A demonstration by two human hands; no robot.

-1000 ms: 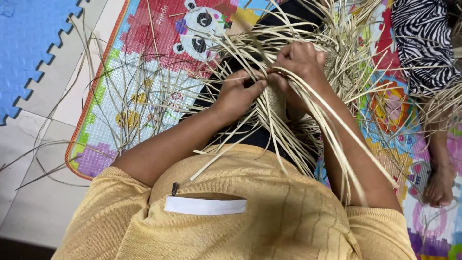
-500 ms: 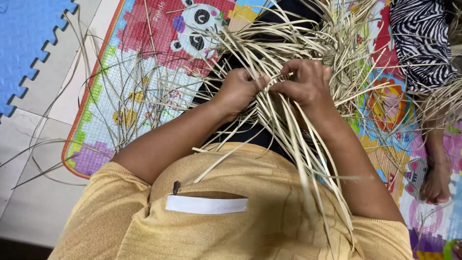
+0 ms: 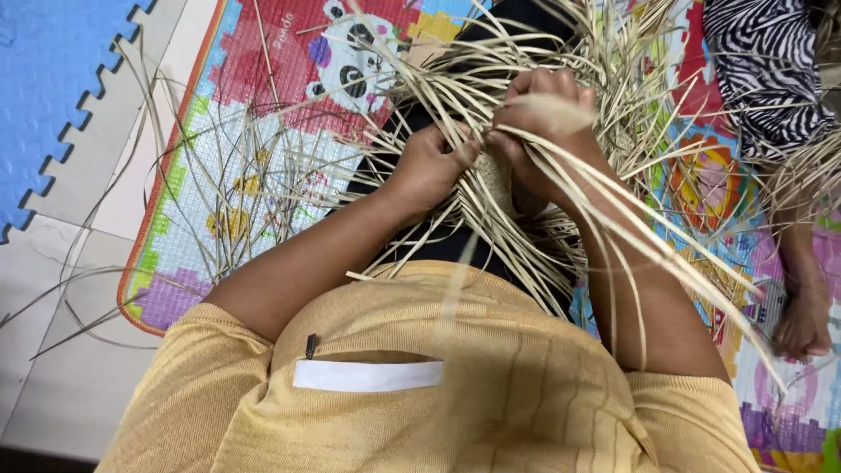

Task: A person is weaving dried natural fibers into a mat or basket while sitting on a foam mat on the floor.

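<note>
My left hand [image 3: 431,163] and my right hand [image 3: 541,130] meet over a small woven straw piece [image 3: 498,180] held in front of my chest. Both hands pinch pale straw strips [image 3: 455,88] that fan out from the piece in all directions. Long strips trail down over my right forearm toward the lower right. One blurred strip lies across the back of my right hand. Under the work lies a dark cloth [image 3: 438,245] on my lap.
A colourful play mat [image 3: 263,79] with a panda picture lies on the floor, loose straw strips [image 3: 232,175] scattered over it. Blue foam tiles [image 3: 44,88] sit at the upper left. Another person's foot [image 3: 802,324] and zebra-patterned clothing [image 3: 762,61] are at the right.
Both hands have stayed together on the woven piece and shifted slightly. The strips over my right arm have swung, and my right hand has pulled one strip across its back.
</note>
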